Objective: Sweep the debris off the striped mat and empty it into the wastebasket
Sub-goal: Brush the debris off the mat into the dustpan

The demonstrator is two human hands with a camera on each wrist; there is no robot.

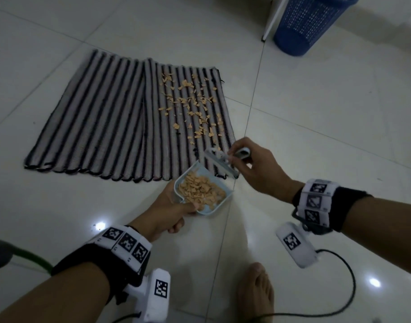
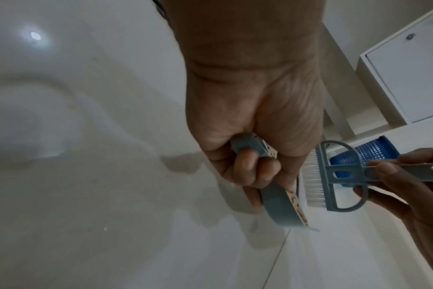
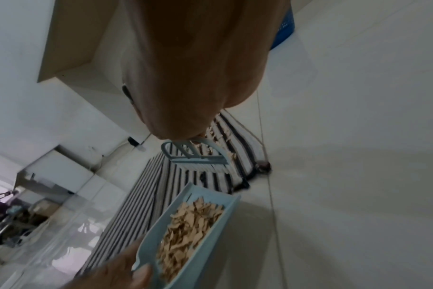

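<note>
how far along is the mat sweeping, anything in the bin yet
Partly done: the dustpan in the left hand holds a heap of swept chips. The right hand grips the brush at the mat's near corner. Left: scattered debris on the striped mat, and emptying into the wastebasket.

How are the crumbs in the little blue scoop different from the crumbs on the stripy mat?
The debris in the dustpan is heaped together in one pile, while the debris on the striped mat lies scattered in loose bits. The dustpan's pile is held off the floor by the left hand; the mat's bits lie flat near the mat's right side. The right hand holds the brush between them. Both are the same tan flakes.
</note>
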